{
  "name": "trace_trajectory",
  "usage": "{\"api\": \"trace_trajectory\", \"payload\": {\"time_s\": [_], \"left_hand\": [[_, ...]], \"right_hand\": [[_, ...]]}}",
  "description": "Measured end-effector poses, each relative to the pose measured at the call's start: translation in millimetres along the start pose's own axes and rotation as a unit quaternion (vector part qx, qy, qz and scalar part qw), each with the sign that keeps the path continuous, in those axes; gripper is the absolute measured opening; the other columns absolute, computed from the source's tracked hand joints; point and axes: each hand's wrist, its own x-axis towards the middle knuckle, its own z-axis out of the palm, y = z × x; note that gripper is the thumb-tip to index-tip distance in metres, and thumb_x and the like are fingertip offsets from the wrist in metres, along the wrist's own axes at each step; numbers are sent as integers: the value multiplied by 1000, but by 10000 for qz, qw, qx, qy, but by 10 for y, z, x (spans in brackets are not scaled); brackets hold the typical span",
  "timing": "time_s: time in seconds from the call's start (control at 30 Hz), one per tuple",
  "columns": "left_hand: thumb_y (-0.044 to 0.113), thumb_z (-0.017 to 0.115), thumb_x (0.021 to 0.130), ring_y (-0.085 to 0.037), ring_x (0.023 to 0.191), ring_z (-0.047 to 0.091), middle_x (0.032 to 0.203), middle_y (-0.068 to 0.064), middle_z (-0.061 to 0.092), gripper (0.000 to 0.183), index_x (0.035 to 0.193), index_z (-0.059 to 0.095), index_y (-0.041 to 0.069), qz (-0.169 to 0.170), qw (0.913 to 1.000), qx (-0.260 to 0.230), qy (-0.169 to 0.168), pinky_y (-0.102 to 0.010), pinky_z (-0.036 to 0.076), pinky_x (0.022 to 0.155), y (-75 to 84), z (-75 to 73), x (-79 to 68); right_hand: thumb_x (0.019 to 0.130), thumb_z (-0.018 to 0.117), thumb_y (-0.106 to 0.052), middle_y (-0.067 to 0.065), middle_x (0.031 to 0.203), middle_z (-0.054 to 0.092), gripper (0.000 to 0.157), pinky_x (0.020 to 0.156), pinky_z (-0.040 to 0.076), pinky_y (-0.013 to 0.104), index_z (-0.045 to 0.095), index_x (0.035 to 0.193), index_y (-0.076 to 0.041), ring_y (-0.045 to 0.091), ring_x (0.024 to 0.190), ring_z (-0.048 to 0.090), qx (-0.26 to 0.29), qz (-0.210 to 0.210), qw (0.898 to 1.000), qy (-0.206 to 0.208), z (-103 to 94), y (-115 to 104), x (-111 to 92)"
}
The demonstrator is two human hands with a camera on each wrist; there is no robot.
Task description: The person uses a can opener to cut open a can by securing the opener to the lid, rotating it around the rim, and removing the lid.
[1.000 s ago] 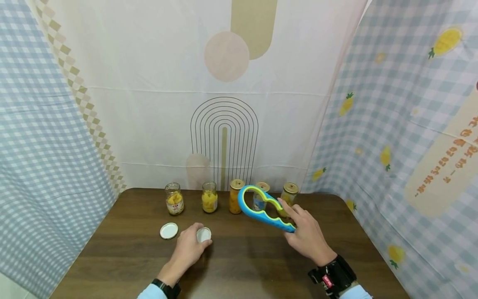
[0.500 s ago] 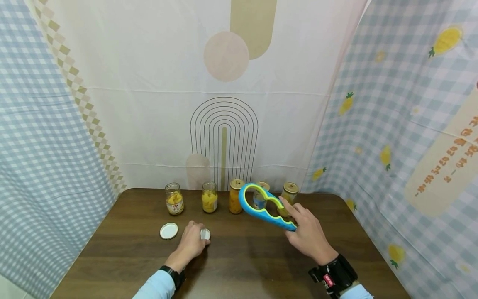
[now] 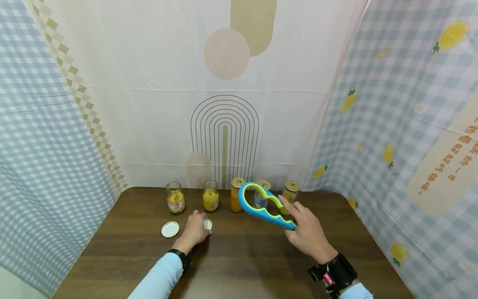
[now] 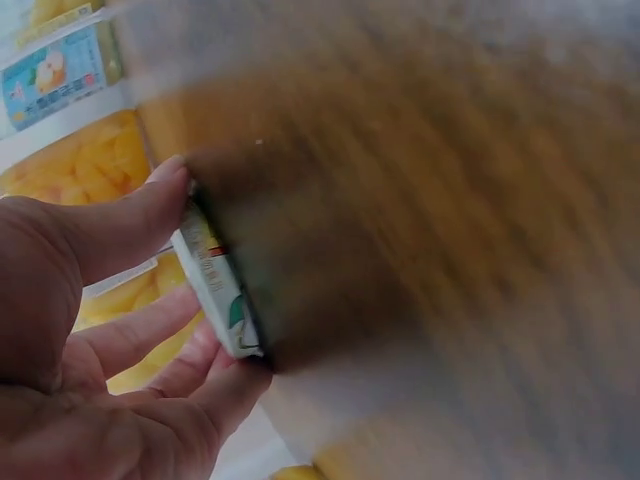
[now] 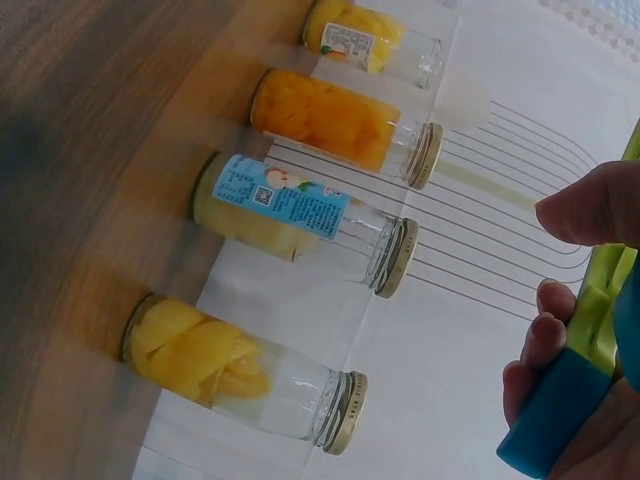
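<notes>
My left hand (image 3: pixel 195 229) pinches a jar lid (image 4: pixel 218 280) by its edges, thumb on one side and fingertips on the other, low over the table. In the head view the lid's white inside faces up. In front of it stands an open jar of yellow fruit (image 3: pixel 210 200). My right hand (image 3: pixel 308 232) grips a blue and green jar opener (image 3: pixel 263 214) by its handle end, held up in front of the lidded jars. Another white lid (image 3: pixel 170 229) lies to the left of my left hand, below a second open jar (image 3: pixel 176 201).
Along the back of the brown table (image 3: pixel 239 265), a lidded jar of orange fruit (image 5: pixel 330 120), a blue-labelled lidded jar (image 5: pixel 290 205) and a lidded jar of yellow fruit (image 5: pixel 205 355) stand in a row. A white cloth (image 3: pixel 157 124) hangs right behind them.
My left hand has moved forward with the lid, towards the second open jar. The right hand and the jar opener stay almost where they were.
</notes>
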Motion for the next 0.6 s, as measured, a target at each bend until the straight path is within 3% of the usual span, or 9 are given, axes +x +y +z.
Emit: {"api": "trace_trajectory", "payload": {"time_s": [0.37,0.6], "left_hand": [[18,90,88,-41,116,57,130,-26,58,54,132,68,-4,-151,9994,-292,45,-56,54,100,-4,54,70],[18,89,88,-41,116,56,131,-26,57,55,133,66,-3,-164,9995,-273,-89,-57,54,99,-1,45,55]], "right_hand": [[77,81,6,1,96,59,103,69,31,26,43,164,-32,10,77,39,504,83,9987,-37,7,-94,62],[75,83,6,4,95,58,103,68,30,25,45,164,-31,10,76,37,500,93,9987,-104,34,-146,48]]}}
